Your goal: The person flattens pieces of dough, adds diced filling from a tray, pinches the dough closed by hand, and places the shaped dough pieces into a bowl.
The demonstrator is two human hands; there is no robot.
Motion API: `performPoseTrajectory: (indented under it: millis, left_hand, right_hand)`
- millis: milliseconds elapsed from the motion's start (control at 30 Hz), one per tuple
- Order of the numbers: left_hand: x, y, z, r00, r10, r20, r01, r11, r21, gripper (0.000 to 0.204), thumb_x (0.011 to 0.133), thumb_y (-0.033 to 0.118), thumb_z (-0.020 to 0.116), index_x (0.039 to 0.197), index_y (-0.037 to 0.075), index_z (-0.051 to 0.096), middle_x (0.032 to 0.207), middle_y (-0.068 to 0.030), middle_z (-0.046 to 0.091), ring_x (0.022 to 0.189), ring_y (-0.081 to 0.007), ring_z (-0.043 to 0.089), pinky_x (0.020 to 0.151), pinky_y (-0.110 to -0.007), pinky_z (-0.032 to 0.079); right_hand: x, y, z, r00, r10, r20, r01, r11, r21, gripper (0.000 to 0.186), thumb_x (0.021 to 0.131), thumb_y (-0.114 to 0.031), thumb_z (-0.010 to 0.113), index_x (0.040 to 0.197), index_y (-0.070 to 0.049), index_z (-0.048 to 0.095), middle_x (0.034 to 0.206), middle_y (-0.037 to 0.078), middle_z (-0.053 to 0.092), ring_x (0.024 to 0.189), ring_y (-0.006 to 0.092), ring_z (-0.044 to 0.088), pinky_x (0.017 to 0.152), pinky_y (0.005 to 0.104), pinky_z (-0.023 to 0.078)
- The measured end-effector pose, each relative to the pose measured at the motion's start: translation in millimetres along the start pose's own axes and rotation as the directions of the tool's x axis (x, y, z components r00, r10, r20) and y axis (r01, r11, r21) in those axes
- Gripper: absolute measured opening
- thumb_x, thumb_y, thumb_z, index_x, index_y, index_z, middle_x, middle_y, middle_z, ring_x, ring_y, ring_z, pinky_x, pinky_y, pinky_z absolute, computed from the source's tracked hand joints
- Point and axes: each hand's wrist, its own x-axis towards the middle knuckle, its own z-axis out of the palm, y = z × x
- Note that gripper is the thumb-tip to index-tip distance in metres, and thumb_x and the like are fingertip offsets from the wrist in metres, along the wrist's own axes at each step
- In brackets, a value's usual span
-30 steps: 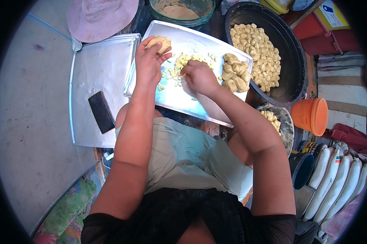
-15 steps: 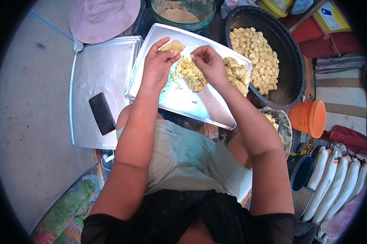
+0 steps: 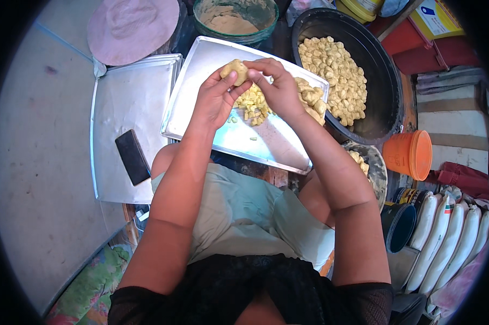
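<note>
Above a shiny metal tray [image 3: 193, 76], both hands meet at a pale tan piece of dough [image 3: 235, 72]. My left hand [image 3: 217, 95] cups it between thumb and fingers. The fingertips of my right hand [image 3: 274, 86] pinch its right edge. Under the hands lies a heap of small yellow diced pieces [image 3: 251, 105], partly covered by the right hand. Larger lumps of dough [image 3: 311, 97] sit at the tray's right end, beside my right wrist.
A black tub [image 3: 382, 97] at the right holds many round dough balls [image 3: 334, 76]. Behind the tray stands a green bowl of brownish powder [image 3: 231, 23]. Stacked metal trays [image 3: 109, 103] with a phone [image 3: 132, 157] lie left. An orange bucket [image 3: 401, 154] is at the right.
My right hand has come from over the diced pieces to the dough in my left hand. The dough was a flat, open piece and now looks gathered into a rounder lump.
</note>
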Motion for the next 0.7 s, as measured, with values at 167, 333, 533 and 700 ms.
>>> performPoseTrajectory:
  millis: [167,333,533,700]
  left_hand:
    - [-7,4,-6,0.993,-0.082,0.086,0.081,0.997,0.02,0.037,0.092,0.01,0.055,0.125,-0.005,0.046,0.111,-0.0161,0.058,0.1,-0.022,0.06,0.087,-0.032,0.049]
    - [-13,-2,12,0.97,-0.182,0.163,0.167,0.981,0.098,0.056,0.09,0.01,0.054,0.141,0.006,0.032,0.121,-0.015,0.053,0.109,-0.022,0.054,0.089,-0.031,0.046]
    - [-7,-10,8,0.981,-0.013,0.192,-0.065,0.916,0.396,0.047,0.092,0.018,0.057,0.134,0.004,0.042,0.111,-0.0095,0.057,0.097,-0.0166,0.058,0.084,-0.029,0.047]
    - [-1,-5,2,1.0,0.01,-0.021,0.007,0.712,0.702,0.036,0.093,0.023,0.056,0.123,0.002,0.053,0.1,-0.0068,0.063,0.085,-0.0116,0.059,0.075,-0.025,0.047]
  right_hand:
    - [-6,3,0,0.972,-0.134,0.191,0.179,0.954,-0.242,0.025,0.082,-0.022,0.07,0.103,-0.009,0.069,0.137,0.014,0.043,0.125,0.0332,0.04,0.101,0.0421,0.034]
    - [-10,3,-15,0.93,-0.162,0.329,0.236,0.952,-0.196,0.019,0.079,-0.012,0.071,0.097,-0.006,0.066,0.129,0.012,0.046,0.117,0.0276,0.047,0.096,0.0379,0.04]
    - [-7,-15,-30,0.98,0.052,0.191,-0.053,0.999,-0.003,0.039,0.078,-0.004,0.068,0.114,-0.006,0.054,0.091,0.009,0.061,0.079,0.0188,0.062,0.074,0.0312,0.051]
    - [15,5,-98,0.961,-0.21,-0.178,0.111,0.887,-0.448,0.038,0.079,-0.008,0.07,0.115,-0.012,0.062,0.107,0.016,0.062,0.094,0.0272,0.062,0.08,0.0336,0.05]
